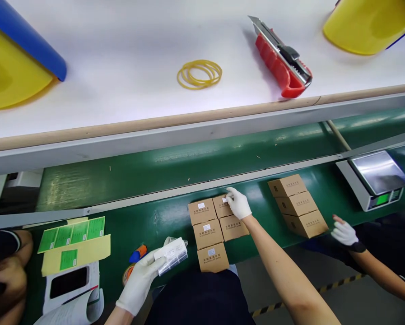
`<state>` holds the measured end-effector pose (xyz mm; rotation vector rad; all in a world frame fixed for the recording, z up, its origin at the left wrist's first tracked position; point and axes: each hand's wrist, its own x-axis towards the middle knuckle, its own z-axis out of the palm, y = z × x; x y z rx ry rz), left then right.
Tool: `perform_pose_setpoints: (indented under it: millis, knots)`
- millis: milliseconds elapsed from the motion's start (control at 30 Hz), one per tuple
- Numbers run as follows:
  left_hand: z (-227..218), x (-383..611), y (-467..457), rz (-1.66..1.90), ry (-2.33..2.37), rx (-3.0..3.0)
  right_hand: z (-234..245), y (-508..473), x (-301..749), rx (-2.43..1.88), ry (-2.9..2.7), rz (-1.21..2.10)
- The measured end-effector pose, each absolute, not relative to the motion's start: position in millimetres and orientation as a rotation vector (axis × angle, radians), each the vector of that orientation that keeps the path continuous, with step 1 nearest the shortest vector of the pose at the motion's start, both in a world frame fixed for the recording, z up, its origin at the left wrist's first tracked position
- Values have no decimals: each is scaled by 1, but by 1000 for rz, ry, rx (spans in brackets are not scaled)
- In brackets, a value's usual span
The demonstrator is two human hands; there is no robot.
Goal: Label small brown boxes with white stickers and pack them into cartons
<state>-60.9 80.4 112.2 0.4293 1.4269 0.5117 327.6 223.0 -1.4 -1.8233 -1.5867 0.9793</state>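
My left hand (137,280), in a white glove, grips a sheet of small white labels (172,256) above the bench's near edge. Over the far right box of a group of brown cardboard boxes (213,258) is my gloved right hand (239,204). Its fingers are drawn together at a small white label (224,200) on that box's top; whether the label is fully stuck down is hidden. Several boxes in the left column bear white labels. The box (234,227) nearer me in the right column shows printing but no label.
A shelf above holds rubber bands (199,74) and a red utility knife (281,61), blade out. Boxes (297,205) and a scale (374,178) stand right, beside a co-worker's gloved hand (345,233). Green-label sheets (75,243) and a phone (69,282) lie left, near another person's arm.
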Motion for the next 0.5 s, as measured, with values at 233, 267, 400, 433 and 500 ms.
perform_pose_setpoints:
  millis: [233, 267, 400, 433, 500]
  knots:
    - [108, -65, 76, 578, 1365, 337, -2, 222, 317, -1892, -1704, 867]
    - [108, -66, 75, 583, 1362, 346, -2, 223, 314, -1897, -1717, 856]
    - [112, -66, 75, 548, 1399, 385, 0, 224, 315, -2055, -1698, 730]
    - [114, -66, 75, 542, 1409, 385, 2, 223, 321, -2133, -1655, 674]
    - [115, -68, 73, 546, 1421, 377, 6, 216, 336, -2239, -1547, 580]
